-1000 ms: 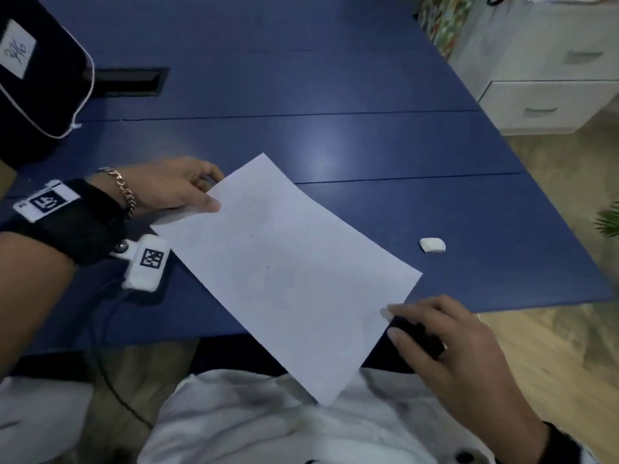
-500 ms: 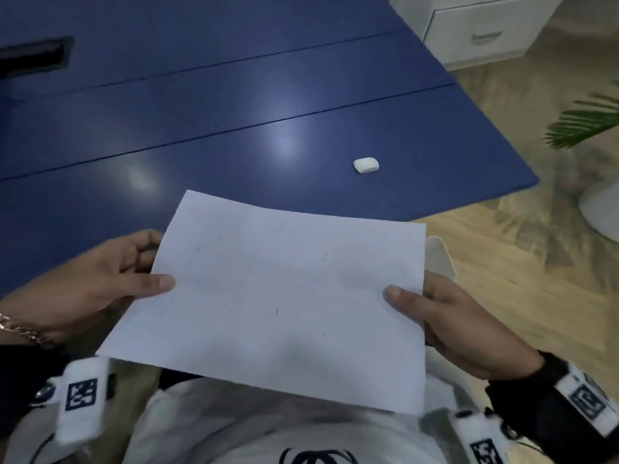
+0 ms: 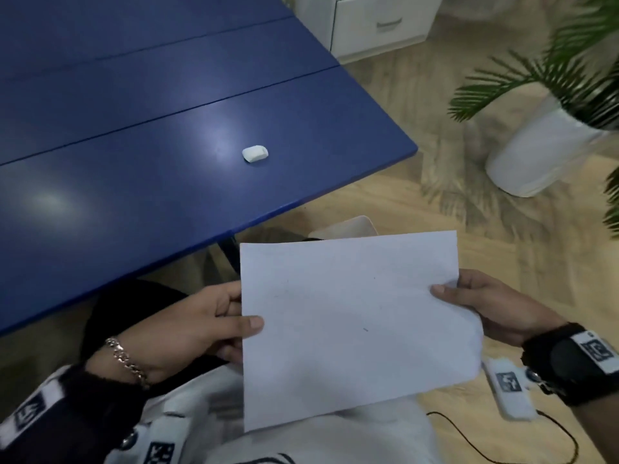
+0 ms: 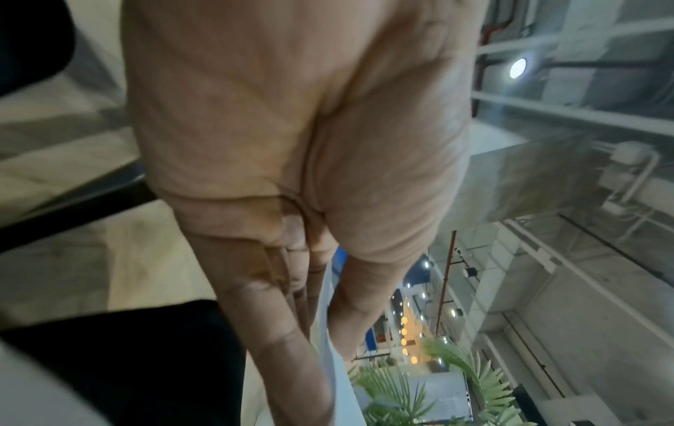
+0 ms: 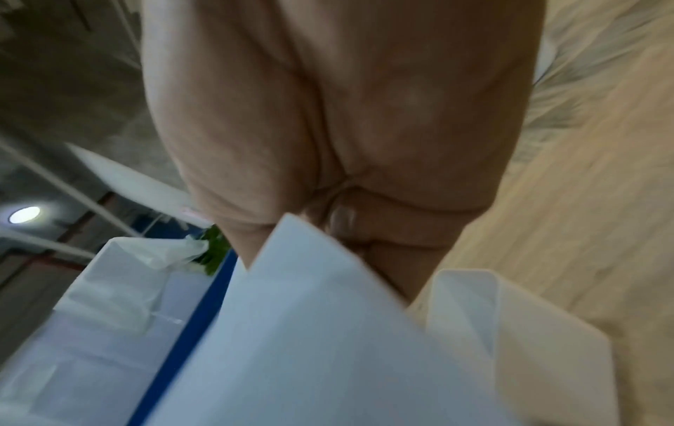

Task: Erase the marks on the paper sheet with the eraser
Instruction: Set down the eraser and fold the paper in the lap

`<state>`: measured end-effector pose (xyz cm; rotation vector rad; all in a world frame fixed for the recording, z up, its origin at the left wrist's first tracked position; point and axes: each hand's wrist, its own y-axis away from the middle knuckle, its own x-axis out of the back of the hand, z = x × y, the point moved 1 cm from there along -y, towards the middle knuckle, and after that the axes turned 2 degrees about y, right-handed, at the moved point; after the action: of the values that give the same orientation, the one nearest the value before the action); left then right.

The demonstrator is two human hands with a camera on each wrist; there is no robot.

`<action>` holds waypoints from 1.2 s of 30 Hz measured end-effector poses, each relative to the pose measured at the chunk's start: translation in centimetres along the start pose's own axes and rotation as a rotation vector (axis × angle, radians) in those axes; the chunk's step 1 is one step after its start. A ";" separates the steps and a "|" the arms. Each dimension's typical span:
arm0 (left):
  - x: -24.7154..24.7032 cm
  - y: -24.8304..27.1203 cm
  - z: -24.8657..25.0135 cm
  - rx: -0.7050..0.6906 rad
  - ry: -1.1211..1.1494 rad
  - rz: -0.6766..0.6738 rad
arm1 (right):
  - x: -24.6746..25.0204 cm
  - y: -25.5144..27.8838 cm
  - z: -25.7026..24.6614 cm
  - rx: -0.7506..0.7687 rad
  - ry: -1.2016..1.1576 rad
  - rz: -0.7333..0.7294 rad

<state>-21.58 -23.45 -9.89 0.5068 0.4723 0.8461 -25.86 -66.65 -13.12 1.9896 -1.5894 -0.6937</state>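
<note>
The white paper sheet [image 3: 351,326] is held in the air over my lap, off the table, to the right of its corner. My left hand [image 3: 234,324] pinches its left edge, thumb on top and fingers under it. My right hand [image 3: 459,296] pinches the right edge the same way. Only a few faint specks show on the sheet. The small white eraser [image 3: 255,153] lies alone on the blue table [image 3: 117,195], far from both hands. In the left wrist view the sheet's edge [image 4: 328,331] runs between my thumb and fingers. The right wrist view shows the paper [image 5: 328,331] under my thumb.
A potted palm in a white pot [image 3: 542,149] stands on the wooden floor to the right. White drawers [image 3: 378,25] stand beyond the table's far corner. A white bin [image 3: 348,227] sits on the floor behind the sheet. A black cable [image 3: 502,440] trails near my right wrist.
The sheet was lifted off the table, turned and carried right over my lap with both hands pinching its edges. The view swung right; the eraser stayed put.
</note>
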 end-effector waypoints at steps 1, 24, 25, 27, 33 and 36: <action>-0.5 -1.0 -0.1 0.019 0.015 -0.020 | 0.8 -0.1 0.7 -0.020 -0.022 0.017; 3.4 -16.4 -0.4 0.036 -0.133 0.505 | 4.8 -24.8 6.6 -0.037 -0.212 0.294; 3.4 -16.9 -0.2 0.037 -0.231 0.537 | 4.8 -25.9 6.9 -0.036 -0.223 0.318; 3.2 -18.3 0.7 0.039 -0.398 0.536 | 4.6 -27.9 7.7 -0.027 -0.233 0.374; 2.5 -23.4 1.8 0.067 -0.612 0.560 | 4.4 -30.4 9.6 -0.027 -0.102 0.580; 3.0 -25.2 1.5 0.068 -0.681 0.580 | 3.8 -29.2 8.5 0.033 0.343 0.679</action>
<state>-4.35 -35.53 -24.18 0.9725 -0.2941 1.1373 -9.57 -65.23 -39.07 1.3433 -1.8863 -0.0570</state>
